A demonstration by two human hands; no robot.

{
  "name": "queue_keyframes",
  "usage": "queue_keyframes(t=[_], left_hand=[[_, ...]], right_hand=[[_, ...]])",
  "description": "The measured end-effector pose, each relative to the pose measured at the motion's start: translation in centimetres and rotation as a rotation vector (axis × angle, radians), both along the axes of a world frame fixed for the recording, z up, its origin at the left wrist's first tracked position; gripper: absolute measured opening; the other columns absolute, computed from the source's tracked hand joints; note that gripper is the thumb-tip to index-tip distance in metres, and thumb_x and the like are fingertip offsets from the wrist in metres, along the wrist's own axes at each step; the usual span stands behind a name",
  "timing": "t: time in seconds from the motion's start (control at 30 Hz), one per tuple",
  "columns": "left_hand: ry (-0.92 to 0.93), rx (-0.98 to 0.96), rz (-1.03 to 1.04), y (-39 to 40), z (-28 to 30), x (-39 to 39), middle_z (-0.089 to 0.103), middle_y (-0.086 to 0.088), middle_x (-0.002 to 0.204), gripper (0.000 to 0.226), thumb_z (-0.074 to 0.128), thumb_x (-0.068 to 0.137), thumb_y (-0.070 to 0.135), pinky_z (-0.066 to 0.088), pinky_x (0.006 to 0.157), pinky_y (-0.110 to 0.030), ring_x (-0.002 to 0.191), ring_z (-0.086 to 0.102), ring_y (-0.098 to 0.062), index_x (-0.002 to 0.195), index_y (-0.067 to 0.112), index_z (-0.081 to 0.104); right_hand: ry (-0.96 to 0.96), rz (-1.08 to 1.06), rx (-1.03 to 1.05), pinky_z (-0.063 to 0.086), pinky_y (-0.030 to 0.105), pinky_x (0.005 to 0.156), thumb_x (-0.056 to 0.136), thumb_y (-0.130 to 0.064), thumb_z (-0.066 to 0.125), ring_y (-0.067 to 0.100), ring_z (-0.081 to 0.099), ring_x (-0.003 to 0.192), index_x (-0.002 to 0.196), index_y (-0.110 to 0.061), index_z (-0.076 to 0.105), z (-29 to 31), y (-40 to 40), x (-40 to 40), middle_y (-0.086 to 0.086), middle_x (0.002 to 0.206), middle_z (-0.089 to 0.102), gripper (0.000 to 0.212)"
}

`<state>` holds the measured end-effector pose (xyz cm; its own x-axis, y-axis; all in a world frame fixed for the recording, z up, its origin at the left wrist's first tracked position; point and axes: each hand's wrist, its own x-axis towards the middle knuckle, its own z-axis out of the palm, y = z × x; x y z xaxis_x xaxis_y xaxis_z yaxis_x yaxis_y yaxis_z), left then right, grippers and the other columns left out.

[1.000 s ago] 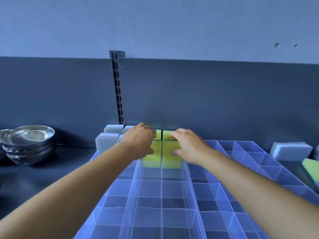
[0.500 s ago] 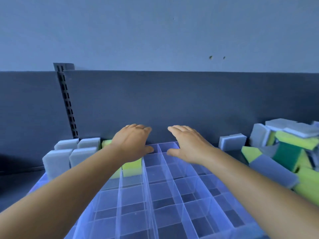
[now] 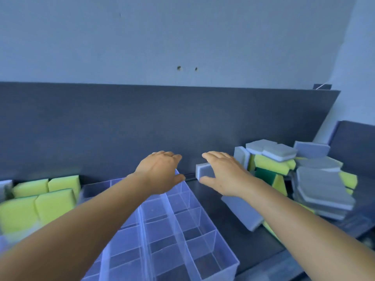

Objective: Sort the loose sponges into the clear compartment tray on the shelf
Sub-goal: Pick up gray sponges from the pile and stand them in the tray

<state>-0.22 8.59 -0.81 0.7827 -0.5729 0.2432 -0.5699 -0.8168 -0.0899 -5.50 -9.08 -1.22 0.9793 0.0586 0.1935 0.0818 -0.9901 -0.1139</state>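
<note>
Swung both hands off the yellow-green sponges (image 3: 40,197) in the clear compartment tray (image 3: 182,230) toward the loose pile. My right hand (image 3: 225,175) is open, closing around a small grey sponge block (image 3: 204,171); left hand (image 3: 162,173) open and empty. So, next pickup.

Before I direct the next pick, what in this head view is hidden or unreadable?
- Right hand covers the grey sponge; contact unclear.
- Left forearm hides tray compartments beside the yellow sponges.
- Right forearm hides the loose pile's near edge.
- Frame's left edge cuts off the tray's left columns.
- Motion blur smears the pile's sponge outlines.
</note>
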Motion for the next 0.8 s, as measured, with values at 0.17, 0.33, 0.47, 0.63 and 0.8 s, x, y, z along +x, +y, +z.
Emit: queue_keyframes(t=[0.17, 0.33, 0.47, 0.63, 0.8], left_hand=[[0.039, 0.032, 0.003, -6.4, -1.2, 2.1, 0.054, -0.003, 0.131, 0.050, 0.048, 0.092, 0.045, 0.039, 0.098, -0.034, 0.121, 0.049, -0.024, 0.133, 0.016, 0.045], [0.073, 0.069, -0.007, -11.2, -2.8, 4.5, 0.047, -0.003, 0.140, 0.051, 0.049, 0.093, 0.037, 0.036, 0.103, -0.033, 0.125, 0.046, -0.025, 0.139, 0.016, 0.039], [0.111, 0.110, -0.002, -13.4, -4.0, 6.4, 0.039, -0.001, 0.146, 0.057, 0.047, 0.095, 0.034, 0.032, 0.107, -0.033, 0.129, 0.042, -0.024, 0.146, 0.018, 0.027], [0.132, 0.140, 0.054, -14.6, -5.3, 8.0, 0.046, -0.002, 0.134, 0.044, 0.045, 0.095, 0.027, 0.037, 0.096, -0.031, 0.120, 0.046, -0.023, 0.138, 0.017, 0.039], [0.135, 0.091, 0.100, -14.6, -5.4, 8.0, 0.045, -0.004, 0.121, 0.031, 0.049, 0.092, 0.018, 0.035, 0.074, -0.028, 0.112, 0.046, -0.023, 0.122, 0.014, 0.052]], right_hand=[[0.017, -0.052, -0.036, 0.021, 0.031, 0.111, 0.092, -0.037, 0.051, 0.021, 0.025, 0.140, 0.147, -0.017, 0.024, 0.1, -6.1, 1.2, 0.000, 0.153, 0.028, 0.065], [0.038, -0.116, -0.087, 0.023, 0.033, 0.110, 0.090, -0.034, 0.051, 0.023, 0.028, 0.137, 0.138, -0.015, 0.036, -0.7, -10.5, 3.9, 0.002, 0.146, 0.035, 0.053], [0.058, -0.125, -0.172, 0.019, 0.035, 0.113, 0.092, -0.036, 0.050, 0.024, 0.022, 0.141, 0.140, -0.014, 0.032, -1.6, -12.4, 6.1, 0.004, 0.149, 0.030, 0.056], [0.064, -0.152, -0.251, 0.028, 0.033, 0.105, 0.089, -0.015, 0.054, 0.025, 0.034, 0.129, 0.130, -0.012, 0.039, -2.8, -13.5, 8.1, 0.005, 0.139, 0.039, 0.044], [-0.019, -0.089, -0.167, 0.037, 0.033, 0.095, 0.087, -0.010, 0.056, 0.028, 0.044, 0.113, 0.124, -0.016, 0.049, -3.0, -13.6, 8.9, 0.004, 0.128, 0.043, 0.038]])
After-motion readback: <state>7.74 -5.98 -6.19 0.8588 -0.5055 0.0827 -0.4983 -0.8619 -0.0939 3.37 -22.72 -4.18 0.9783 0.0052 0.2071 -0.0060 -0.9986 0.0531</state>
